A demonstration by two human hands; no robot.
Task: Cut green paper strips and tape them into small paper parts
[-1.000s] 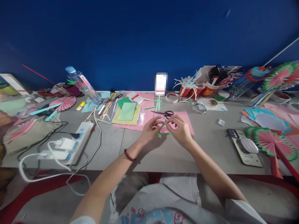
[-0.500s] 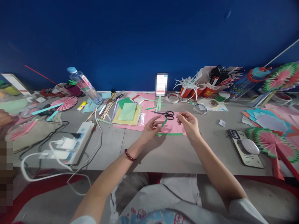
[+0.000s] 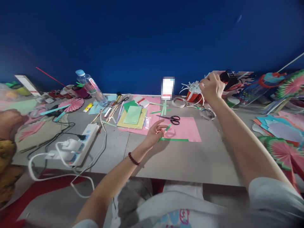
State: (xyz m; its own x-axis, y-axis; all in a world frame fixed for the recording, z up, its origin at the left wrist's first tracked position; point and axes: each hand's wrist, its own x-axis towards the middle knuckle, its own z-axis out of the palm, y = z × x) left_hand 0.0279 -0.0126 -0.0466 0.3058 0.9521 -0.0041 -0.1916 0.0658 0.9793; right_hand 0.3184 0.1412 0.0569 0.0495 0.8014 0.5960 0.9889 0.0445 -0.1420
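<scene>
My left hand [image 3: 157, 132] pinches a small green paper strip [image 3: 167, 128] above the pink paper sheet [image 3: 190, 126]. Black-handled scissors [image 3: 175, 120] lie on that sheet just beyond my fingers, blades toward the left. A longer green strip [image 3: 178, 139] runs along the sheet's near edge. Over the red paper cups at the back, my right hand [image 3: 213, 86] is raised with its fingers curled; whatever they grip is hidden. Beside it, white paper strips [image 3: 193, 87] stick out of a red cup [image 3: 190, 96].
A stack of coloured paper [image 3: 132, 115] lies left of centre. Further left are a power strip [image 3: 86, 142] with white cables and a tilted water bottle [image 3: 93, 90]. Tape rolls [image 3: 178, 102] sit near the wall. Paper fans [image 3: 288, 152] lie at right; another person's hand [image 3: 11, 122] shows at far left.
My right hand has left the pink sheet and moved up and right to the cups. My left hand stays nearly in place with the green strip. The view has shifted slightly.
</scene>
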